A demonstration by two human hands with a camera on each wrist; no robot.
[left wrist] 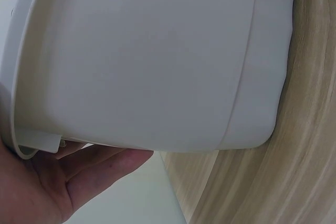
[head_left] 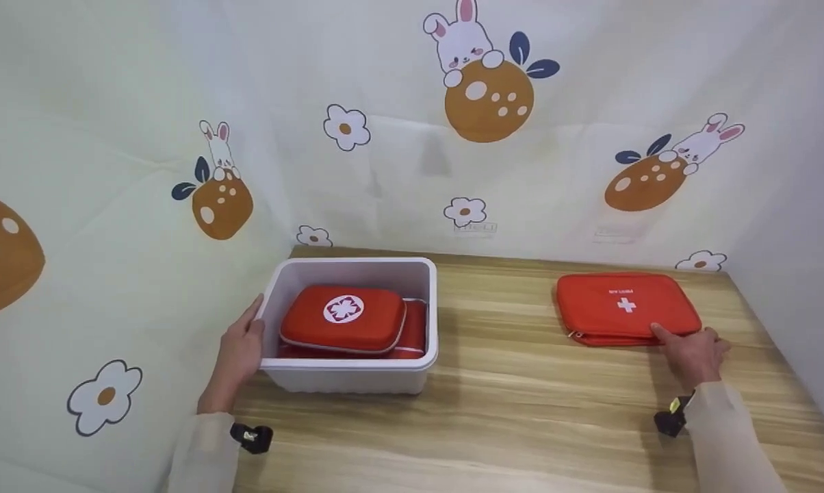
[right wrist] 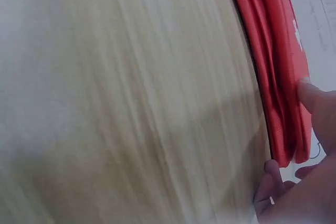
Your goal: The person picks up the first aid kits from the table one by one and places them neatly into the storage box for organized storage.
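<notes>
A white plastic bin [head_left: 347, 378] stands on the wooden table at the left in the head view. Inside it, a red hard-shell first aid case [head_left: 340, 335] with a white cross badge lies over another red item [head_left: 415, 325]. My left hand [head_left: 241, 346] holds the bin's left side by the rim; in the left wrist view its fingers [left wrist: 107, 167] lie along the outer wall. At the right, a flat red first aid pouch [head_left: 617, 322] is pinched at its near right corner by my right hand [head_left: 692, 352], thumb on top, other fingers at its edge.
Wood-grain table [head_left: 508, 411] lies between the bin and the pouch. Pale curtains with rabbit and orange prints [head_left: 384, 178] close in the back, left and right sides. A black wrist camera [head_left: 251, 438] sits on the left wrist, another [head_left: 671, 418] on the right.
</notes>
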